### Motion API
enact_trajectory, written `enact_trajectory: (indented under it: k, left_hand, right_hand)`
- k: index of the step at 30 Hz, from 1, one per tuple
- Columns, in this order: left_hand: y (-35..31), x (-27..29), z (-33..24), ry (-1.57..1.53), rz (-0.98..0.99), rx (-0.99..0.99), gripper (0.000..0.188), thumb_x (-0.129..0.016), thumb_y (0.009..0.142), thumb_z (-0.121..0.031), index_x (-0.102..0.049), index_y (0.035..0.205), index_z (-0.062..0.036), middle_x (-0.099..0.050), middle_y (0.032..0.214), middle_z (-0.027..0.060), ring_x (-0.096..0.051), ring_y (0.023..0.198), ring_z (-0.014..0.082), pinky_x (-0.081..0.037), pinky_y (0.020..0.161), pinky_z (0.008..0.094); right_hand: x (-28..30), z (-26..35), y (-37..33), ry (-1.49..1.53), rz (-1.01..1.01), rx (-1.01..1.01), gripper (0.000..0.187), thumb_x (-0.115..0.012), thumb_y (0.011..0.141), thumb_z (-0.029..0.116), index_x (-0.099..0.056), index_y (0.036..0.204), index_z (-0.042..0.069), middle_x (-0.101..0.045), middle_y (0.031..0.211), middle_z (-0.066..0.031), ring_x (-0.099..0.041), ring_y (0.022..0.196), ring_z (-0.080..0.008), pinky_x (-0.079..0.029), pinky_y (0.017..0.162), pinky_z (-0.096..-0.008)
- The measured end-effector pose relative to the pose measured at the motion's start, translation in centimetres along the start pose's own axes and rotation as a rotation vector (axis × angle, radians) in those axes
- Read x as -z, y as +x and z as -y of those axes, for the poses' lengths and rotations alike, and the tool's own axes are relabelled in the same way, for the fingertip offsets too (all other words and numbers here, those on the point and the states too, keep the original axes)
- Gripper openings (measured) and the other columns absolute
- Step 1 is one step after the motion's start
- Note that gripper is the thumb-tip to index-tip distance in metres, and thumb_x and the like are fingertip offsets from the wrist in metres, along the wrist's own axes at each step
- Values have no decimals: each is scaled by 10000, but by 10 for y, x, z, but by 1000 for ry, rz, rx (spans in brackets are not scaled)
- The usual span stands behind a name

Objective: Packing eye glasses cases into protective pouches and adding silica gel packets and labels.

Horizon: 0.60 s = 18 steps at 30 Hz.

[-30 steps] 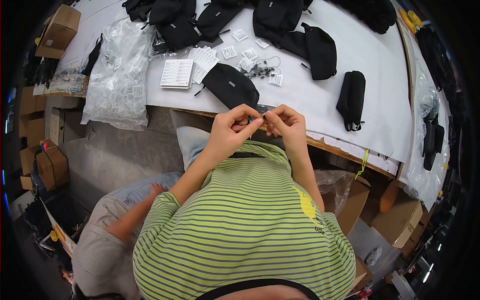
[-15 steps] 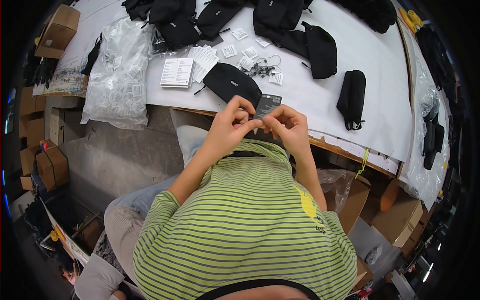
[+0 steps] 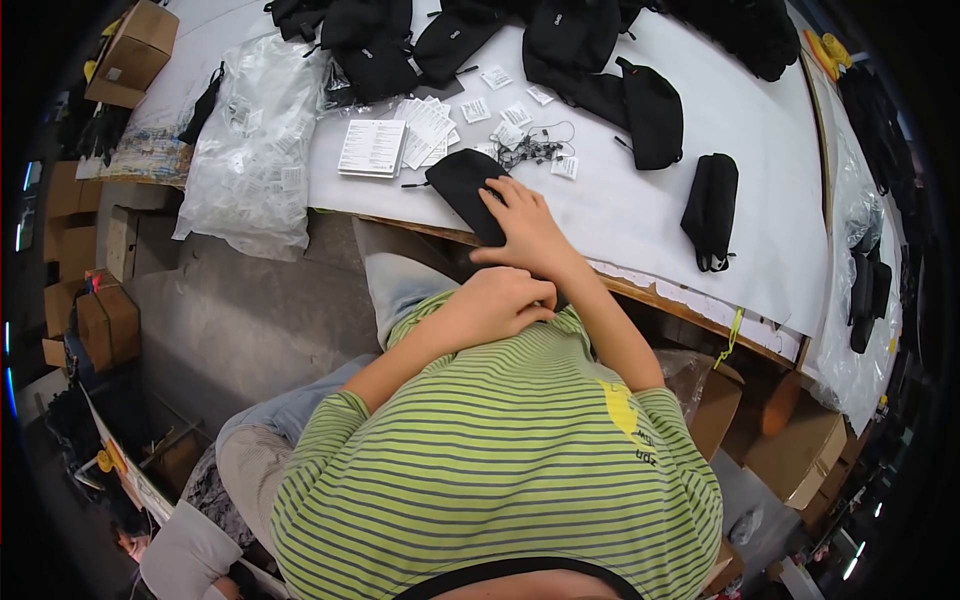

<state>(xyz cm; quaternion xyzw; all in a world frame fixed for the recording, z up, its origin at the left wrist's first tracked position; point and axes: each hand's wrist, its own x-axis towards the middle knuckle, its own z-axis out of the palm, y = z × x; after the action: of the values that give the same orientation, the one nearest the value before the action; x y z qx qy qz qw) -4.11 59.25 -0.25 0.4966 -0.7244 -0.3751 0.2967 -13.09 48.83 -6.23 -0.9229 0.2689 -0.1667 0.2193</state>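
Observation:
A small black zip pouch (image 3: 465,190) lies at the near edge of the table, its zip pull pointing left. My right hand (image 3: 528,228) rests across its right end, fingers stretched out over the fabric. Close to my waist, below the table edge, is my left hand (image 3: 500,303), its fingers curled inward. Whatever those fingers may hold is hidden. Just beyond the pouch lie a tangle of thin black strings (image 3: 535,148) and several small white packets (image 3: 474,110). Left of them sits a stack of printed white cards (image 3: 371,148), with loose white leaflets (image 3: 428,132) fanned beside it.
Several more black pouches (image 3: 655,115) lie along the far side of the table (image 3: 760,130). One black pouch (image 3: 711,212) stands apart at the right. A large clear plastic bag of packets (image 3: 250,150) hangs over the left edge. Cardboard boxes (image 3: 795,450) stand below at right.
The dark printed card held between both hands is no longer visible. My right hand has moved up onto the pouch, while my left has dropped toward my waist. The whole view has shifted slightly.

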Motion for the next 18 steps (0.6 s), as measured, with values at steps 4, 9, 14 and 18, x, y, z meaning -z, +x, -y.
enact_trajectory:
  k: [4, 9, 14, 18]
  left_hand:
    - [1, 7, 5, 14, -108, 17, 140, -674, 769, -166, -590, 818, -66, -578, 831, 80, -559, 825, 254, -441, 723, 356]
    - [3, 30, 42, 222, -452, 76, 243, -674, 759, -161, -580, 958, -58, -546, 1021, 99, -497, 991, 285, -389, 870, 385]
    - [0, 34, 41, 468, -396, 38, 263, -695, 732, -169, -605, 961, -77, -576, 1006, 55, -498, 1015, 249, -334, 894, 371]
    - [2, 36, 26, 500, -443, -48, 259, -691, 700, -141, -612, 942, -95, -599, 916, -11, -521, 962, 199, -318, 845, 350]
  right_hand:
    - [-33, -29, -13, 66, -37, 23, 536, -697, 725, 212, -544, 1218, 69, -525, 1265, -124, -490, 1169, -304, -404, 962, -358]
    - [15, -10, -18, 365, -175, -180, 210, -599, 818, 122, -665, 1008, 62, -664, 976, -121, -646, 864, -237, -505, 749, -303]
    - [67, 11, -28, 618, -150, -412, 176, -571, 853, 62, -677, 991, 34, -677, 773, -94, -581, 628, -94, -445, 597, -220]
    - [99, 33, -34, 567, -157, -451, 176, -566, 851, 34, -674, 988, 15, -683, 811, -92, -606, 691, -86, -468, 646, -209]
